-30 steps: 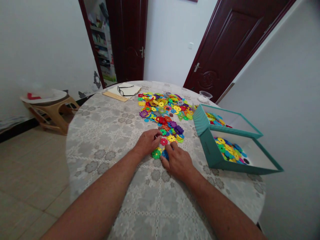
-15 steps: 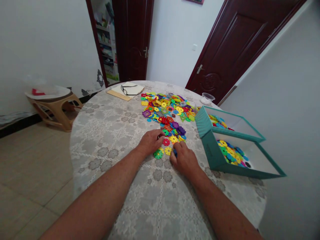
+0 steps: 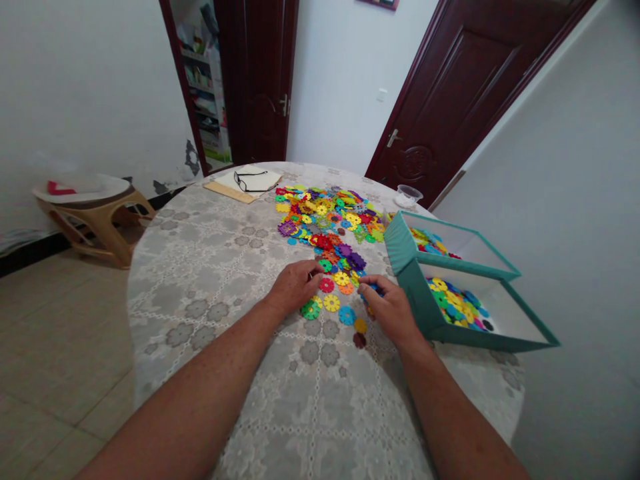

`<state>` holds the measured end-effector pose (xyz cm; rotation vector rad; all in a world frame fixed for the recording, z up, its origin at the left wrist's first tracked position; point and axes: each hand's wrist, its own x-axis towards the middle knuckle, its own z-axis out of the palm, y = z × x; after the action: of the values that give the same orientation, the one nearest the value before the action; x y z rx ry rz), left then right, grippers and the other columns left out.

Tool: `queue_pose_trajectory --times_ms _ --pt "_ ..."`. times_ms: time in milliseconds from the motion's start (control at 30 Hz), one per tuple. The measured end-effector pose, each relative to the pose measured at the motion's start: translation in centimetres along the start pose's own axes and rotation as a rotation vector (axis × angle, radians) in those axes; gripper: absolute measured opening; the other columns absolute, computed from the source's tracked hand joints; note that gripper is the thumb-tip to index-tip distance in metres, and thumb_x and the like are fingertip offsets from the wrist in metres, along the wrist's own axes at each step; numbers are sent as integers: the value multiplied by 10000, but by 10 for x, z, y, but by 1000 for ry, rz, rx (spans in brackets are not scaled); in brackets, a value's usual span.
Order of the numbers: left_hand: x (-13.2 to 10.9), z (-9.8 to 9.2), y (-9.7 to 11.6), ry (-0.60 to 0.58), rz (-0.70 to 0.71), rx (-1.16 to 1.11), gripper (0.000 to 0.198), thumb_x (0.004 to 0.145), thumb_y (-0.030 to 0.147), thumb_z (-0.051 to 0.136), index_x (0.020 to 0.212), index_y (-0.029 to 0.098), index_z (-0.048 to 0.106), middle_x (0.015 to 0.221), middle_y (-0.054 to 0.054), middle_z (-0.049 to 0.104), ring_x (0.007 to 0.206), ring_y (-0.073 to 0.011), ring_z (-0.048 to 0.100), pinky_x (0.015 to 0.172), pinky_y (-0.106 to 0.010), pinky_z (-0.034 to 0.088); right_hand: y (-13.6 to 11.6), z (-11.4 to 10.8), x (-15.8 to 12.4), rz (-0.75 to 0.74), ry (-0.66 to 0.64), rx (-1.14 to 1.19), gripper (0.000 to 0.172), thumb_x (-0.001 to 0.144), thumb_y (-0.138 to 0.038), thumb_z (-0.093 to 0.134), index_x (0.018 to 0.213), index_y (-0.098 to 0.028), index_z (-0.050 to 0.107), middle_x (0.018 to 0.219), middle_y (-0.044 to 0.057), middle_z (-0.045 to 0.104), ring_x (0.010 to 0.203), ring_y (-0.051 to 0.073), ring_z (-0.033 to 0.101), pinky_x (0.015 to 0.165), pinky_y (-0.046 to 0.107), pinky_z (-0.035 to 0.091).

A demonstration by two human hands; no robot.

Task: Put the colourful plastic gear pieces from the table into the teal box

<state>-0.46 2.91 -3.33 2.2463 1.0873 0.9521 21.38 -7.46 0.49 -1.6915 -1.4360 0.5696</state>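
Notched plastic snowflake discs lie in a colourful pile [image 3: 330, 210] that trails toward me. My left hand [image 3: 295, 287] rests on the table at its near left, fingers curled; what they hold, if anything, is hidden. Beside its fingertips are a red disc [image 3: 327, 285] and a green disc [image 3: 311, 309]. My right hand [image 3: 390, 307] is bent over blue discs [image 3: 379, 291], which show at its fingers, with a bit of orange below them. Between the hands lie a yellow disc [image 3: 331, 303], a light blue disc [image 3: 347, 315] and a dark red disc [image 3: 359, 340].
A teal box [image 3: 470, 337] with two compartments of discs stands at the right. Behind it is a clear plastic cup [image 3: 409, 195]. Glasses [image 3: 243, 181] lie on papers at the far left of the round table [image 3: 200, 267]. A stool [image 3: 100, 223] stands left on the floor.
My right hand has moved right, away from the left hand. The light blue, orange-yellow and dark red discs now show on the cloth there. My left hand stays near the red disc.
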Motion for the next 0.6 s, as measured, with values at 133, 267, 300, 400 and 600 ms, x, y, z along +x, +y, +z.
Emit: queue_pose_trajectory --times_ms 133,267,300,400,600 --pt "0 -1 2 5 -6 -3 158 885 190 602 943 219 746 874 -20 750 814 -177 682 783 -284 516 -14 -25 -5 -86 199 -19 432 896 -536 617 1101 -177 741 688 1 655 584 159 566 590 277 476" --pt "0 -3 4 6 -7 15 161 885 194 594 943 218 742 857 -18 746 795 -178 679 778 -291 519 -17 -63 -4 -196 537 -186 398 914 -503 619 1123 -192 753 888 52 731 741 192 642 749 327 518" --pt "0 -3 4 5 -11 22 163 886 196 589 940 217 741 856 -20 746 793 -180 679 780 -294 521 -15 -73 -3 -211 608 -238 386 916 -492 617 1114 -193 759 939 65 743 795 207 658 792 341 518" --pt "1 -4 6 -3 -22 41 167 886 208 578 927 220 740 855 -21 749 790 -184 680 781 -302 527 0 -98 4 -195 709 -392 357 917 -461 604 1093 -197 769 1017 91 762 886 247 680 849 371 510" --pt "2 -5 3 -33 -23 36 218 906 287 547 971 235 749 874 -24 763 790 -192 692 769 -302 538 29 -124 15 -111 709 -517 389 937 -455 531 1106 -185 755 1062 121 771 958 288 687 900 411 498"
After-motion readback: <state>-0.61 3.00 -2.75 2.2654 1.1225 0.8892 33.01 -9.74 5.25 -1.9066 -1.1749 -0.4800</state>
